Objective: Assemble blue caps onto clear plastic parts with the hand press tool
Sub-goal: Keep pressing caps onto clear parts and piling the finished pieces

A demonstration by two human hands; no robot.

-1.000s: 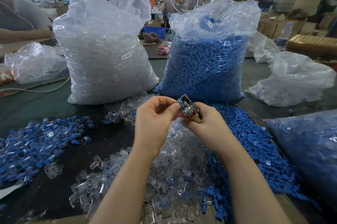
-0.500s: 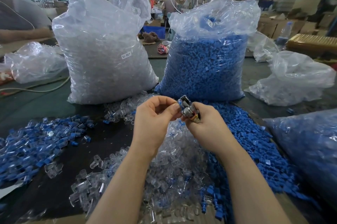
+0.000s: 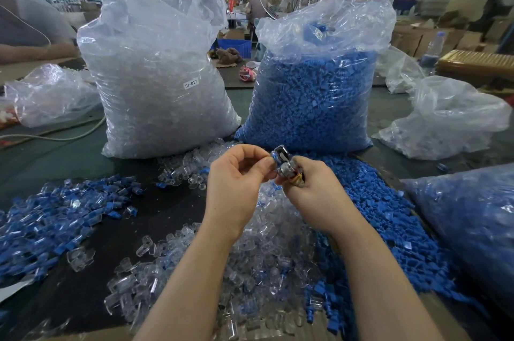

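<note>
Parts-strewn table (image 3: 50,157), right hand (image 3: 314,196) gripping press tool (image 3: 286,168), left hand (image 3: 236,182) pinching its tip

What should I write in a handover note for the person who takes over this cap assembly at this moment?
Right hand: grips the hand press tool, held above the table.
Left hand: fingertips pinch at the tool's head, where a blue cap shows; a clear part there cannot be made out.
Supplies: loose clear parts below the hands, loose blue caps to the right, full bags behind.
Done: assembled pieces piled on the left.
Left: finish this piece, then work through both heaps.
</note>
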